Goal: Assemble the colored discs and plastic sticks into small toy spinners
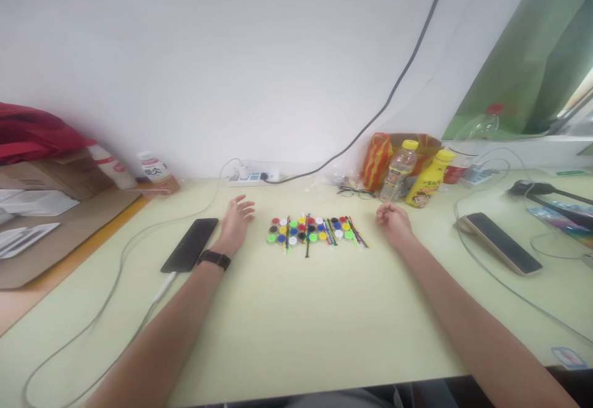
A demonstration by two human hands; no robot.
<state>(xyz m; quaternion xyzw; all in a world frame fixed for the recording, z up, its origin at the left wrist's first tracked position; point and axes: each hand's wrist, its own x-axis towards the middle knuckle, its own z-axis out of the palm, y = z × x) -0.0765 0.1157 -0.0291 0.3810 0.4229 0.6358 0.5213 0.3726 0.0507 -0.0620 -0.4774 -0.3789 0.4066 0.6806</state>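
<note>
Counter [296,321] fills the lower view, pale green, and both of the person's forearms reach across it! Left forearm [162,327] slants inward, dark band [214,259] at the wrist; right forearm [463,321] angles in from the other corner.

And look at the hands, well apart from each other. Left hand [238,221] lies loose, fingers parted and slightly bent. Right hand [393,224] is curled into a soft fist, and whether anything sits inside it, I can't tell.

Over to the containers! Far left, a cardboard box [69,179] under red fabric [32,130], contents hidden. Back right, a red-and-yellow bag [377,161], its inside hidden too. In front of it stands a clear bottle [399,170], yellow-capped, fill level too blurred to call; beside that, a yellow bottle [427,180], opaque. Back left, a white-capped bottle [158,172] shows orange-brown below its label.

Next to the left hand, a dark phone [191,244], white cable [167,284] at its near end.

Centre stage, between the hands: small round coloured pieces [312,221] in three rows, with thin coloured strips [307,244] lying in bunches across them, one dark strip jutting towards the person!
</note>
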